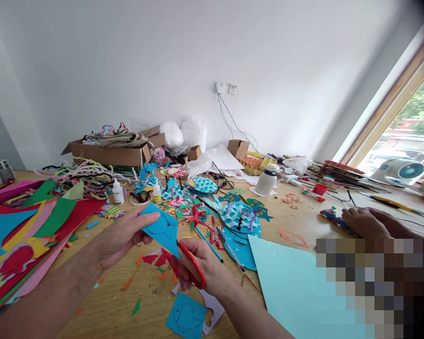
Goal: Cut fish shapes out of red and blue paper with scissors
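In my left hand [129, 235] is a piece of blue paper [161, 228] with a fish outline drawn on it, pinched between thumb and fingers. My right hand [198, 263] grips red-handled scissors [192, 266], whose blades meet the paper's lower right edge and are mostly hidden by it. Below my right hand, a second blue paper square [185, 316] bearing a drawn fish lies on the table, partly over a light purple offcut [214, 308]. Red and orange scraps [162, 259] are scattered beneath the held paper.
Stacked coloured sheets [53, 235] lie left, a large pale blue sheet [289, 282] right. Glue bottles [118, 192], blue paper crafts [238, 216] and a white bottle [267, 180] stand farther back. Another person's hands [367, 223] rest at the right beside a small blue figure [334, 217].
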A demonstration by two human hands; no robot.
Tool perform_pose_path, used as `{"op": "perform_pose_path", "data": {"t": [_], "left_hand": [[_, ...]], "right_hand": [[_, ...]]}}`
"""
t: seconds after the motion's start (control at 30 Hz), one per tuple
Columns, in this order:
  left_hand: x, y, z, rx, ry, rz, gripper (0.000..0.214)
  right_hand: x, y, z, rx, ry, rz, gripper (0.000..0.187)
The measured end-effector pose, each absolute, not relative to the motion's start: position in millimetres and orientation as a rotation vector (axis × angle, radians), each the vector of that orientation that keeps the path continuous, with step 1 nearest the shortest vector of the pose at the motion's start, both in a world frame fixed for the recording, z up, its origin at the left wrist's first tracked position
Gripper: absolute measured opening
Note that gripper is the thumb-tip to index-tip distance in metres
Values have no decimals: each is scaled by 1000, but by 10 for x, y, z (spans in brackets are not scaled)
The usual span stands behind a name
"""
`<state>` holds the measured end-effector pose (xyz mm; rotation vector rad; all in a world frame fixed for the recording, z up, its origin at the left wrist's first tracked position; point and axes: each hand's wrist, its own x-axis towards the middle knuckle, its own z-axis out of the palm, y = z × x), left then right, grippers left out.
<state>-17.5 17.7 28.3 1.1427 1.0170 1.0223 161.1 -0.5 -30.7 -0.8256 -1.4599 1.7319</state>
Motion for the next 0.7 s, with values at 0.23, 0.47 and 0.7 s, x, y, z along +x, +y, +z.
{"op": "perform_pose_path", "data": {"t": [0.23, 0.47, 0.7], "left_hand": [[-70, 164, 231, 1097, 1003, 1057, 28], [101, 79, 117, 1068, 939, 1201, 25], [202, 11, 68, 1043, 874, 1200, 24]], "right_hand": [[1594, -5, -357, -719, -1418, 1753, 52], [1506, -42, -434, -627, -1335, 1732, 50], [1487, -59, -417, -605, -1280, 1698, 50]]}}
